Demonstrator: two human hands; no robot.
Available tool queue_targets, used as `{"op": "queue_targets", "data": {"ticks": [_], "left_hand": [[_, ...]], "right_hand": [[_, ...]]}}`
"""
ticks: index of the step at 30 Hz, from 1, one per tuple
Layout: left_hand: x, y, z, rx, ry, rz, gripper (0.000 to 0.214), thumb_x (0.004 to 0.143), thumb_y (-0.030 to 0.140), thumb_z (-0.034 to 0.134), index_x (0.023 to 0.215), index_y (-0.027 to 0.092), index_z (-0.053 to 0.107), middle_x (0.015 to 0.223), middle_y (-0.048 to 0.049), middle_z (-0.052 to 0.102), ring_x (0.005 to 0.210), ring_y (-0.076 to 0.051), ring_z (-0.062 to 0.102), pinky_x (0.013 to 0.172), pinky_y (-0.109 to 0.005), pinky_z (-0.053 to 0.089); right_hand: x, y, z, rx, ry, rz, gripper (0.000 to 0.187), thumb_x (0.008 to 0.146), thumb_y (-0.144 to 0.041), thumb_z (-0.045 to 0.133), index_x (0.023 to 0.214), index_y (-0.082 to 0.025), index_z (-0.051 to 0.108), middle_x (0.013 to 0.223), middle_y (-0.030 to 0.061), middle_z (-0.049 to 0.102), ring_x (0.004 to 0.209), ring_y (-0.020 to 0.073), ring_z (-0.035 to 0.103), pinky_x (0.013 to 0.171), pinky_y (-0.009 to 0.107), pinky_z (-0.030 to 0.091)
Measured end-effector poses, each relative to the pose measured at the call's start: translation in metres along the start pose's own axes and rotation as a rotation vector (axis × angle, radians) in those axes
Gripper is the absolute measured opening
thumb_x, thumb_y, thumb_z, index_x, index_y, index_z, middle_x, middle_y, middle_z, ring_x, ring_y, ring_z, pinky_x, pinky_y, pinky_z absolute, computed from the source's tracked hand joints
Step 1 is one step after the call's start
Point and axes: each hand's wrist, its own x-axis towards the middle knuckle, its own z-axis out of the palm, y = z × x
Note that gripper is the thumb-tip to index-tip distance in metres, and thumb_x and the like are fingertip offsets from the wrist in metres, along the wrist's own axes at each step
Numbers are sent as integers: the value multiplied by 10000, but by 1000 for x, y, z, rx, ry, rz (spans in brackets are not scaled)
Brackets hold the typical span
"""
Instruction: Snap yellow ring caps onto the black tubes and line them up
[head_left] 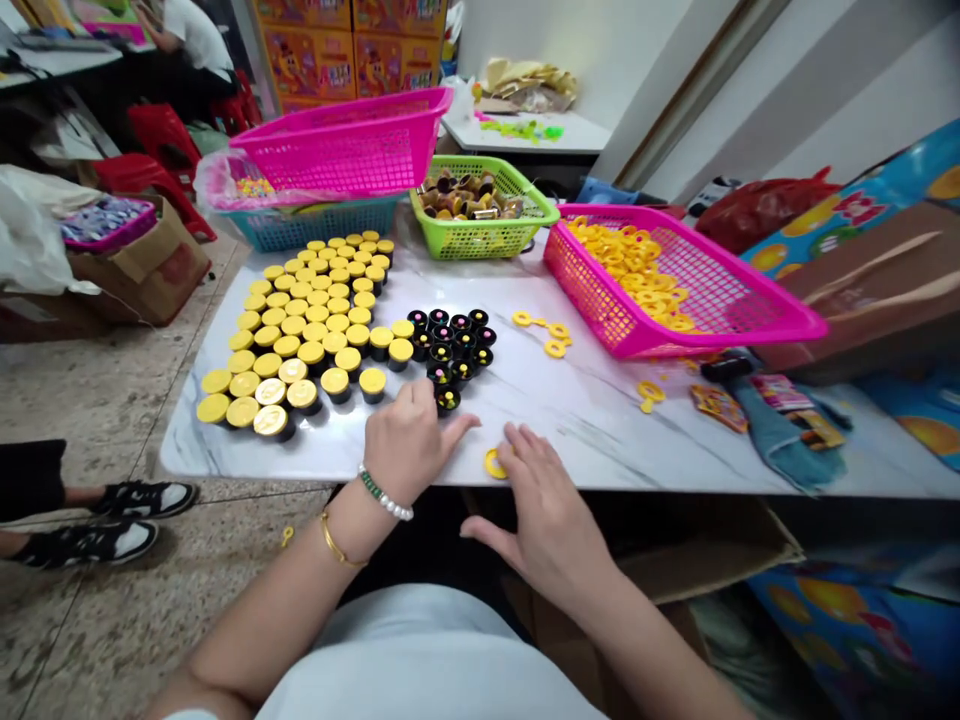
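My left hand (405, 440) is at the table's front edge, its fingers curled and its thumb pointing right. What lies under those fingers is hidden. Just beyond it stands a group of small open black cups (441, 350) with pink and yellow bits inside. Many black cups with yellow lids (315, 330) are massed to the left. My right hand (551, 510) has its fingers stretched out, with the fingertips beside or on a yellow plastic ring (495, 463). More yellow ring pieces (555, 348) lie farther back on the white marbled table (600, 430).
A pink basket (720, 340) of yellow ring pieces stands at the right. Behind are a green basket (487, 235) with brownish cups and a tilted pink basket (352, 150) over a blue one (322, 228). A blue cloth (787, 440) and small packets lie right. Another person sits far left.
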Motion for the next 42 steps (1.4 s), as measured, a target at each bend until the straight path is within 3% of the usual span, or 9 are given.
{"op": "queue_targets", "data": {"ticks": [5,7,10,14,19,24,32,35,42], "left_hand": [[-8,-7,-9,-98,-35,32,208,892,351,601,988,168,580,954,-68,652,793,-192,631,611,-269,447],[-17,-12,-14,-190,-50,57,192,839,297,654,966,171,584,938,-53,644,790,-190,616,655,-283,469],[-28,-20,-16,-298,-25,102,201,777,236,703,933,164,597,884,-48,653,823,-207,595,741,-322,486],[-32,-27,-10,-372,36,142,193,781,190,696,964,155,643,879,-52,695,874,-230,588,825,-374,471],[-31,-31,-8,-365,2,141,205,818,214,679,1016,159,684,957,-57,699,932,-243,571,870,-401,443],[-32,-31,-11,-351,-44,131,213,865,275,645,1053,188,693,928,-45,677,918,-241,548,850,-387,424],[-32,-31,-10,-327,-91,135,89,848,252,654,911,191,672,780,-14,649,831,-220,554,788,-363,388],[-32,-31,-9,-303,-79,144,71,861,255,631,875,189,653,764,-14,647,810,-217,558,767,-363,378],[-32,-30,-9,-301,-77,151,84,856,249,631,896,181,661,732,-13,661,785,-218,573,748,-366,369]], "right_hand": [[-5,-3,4,288,131,-50,391,896,-71,552,1257,-215,591,1143,128,680,1107,270,624,924,475,545],[3,-1,-2,475,107,72,334,903,-79,556,1177,-244,652,973,74,688,933,216,651,824,400,560],[24,-1,-13,739,-28,294,334,952,-160,532,1249,-257,651,783,16,608,702,143,613,672,307,526],[55,-5,-18,967,-218,358,344,963,-242,541,1289,-268,644,685,-24,533,571,98,554,583,259,479],[81,-9,-11,1019,-344,509,276,877,-314,655,1119,-210,736,689,-14,611,498,76,520,493,227,450],[91,-8,-4,1073,-323,673,251,778,-348,763,958,-177,727,618,-20,634,464,86,553,475,217,478],[91,-2,7,1250,-372,832,247,747,-378,792,821,-183,660,520,-44,578,388,78,496,413,214,466],[90,-3,7,1251,-377,847,259,743,-387,794,795,-189,635,487,-63,539,369,77,474,386,205,440],[85,-7,7,1124,-294,797,240,760,-387,783,810,-202,637,636,-23,653,446,94,556,433,212,475]]}}
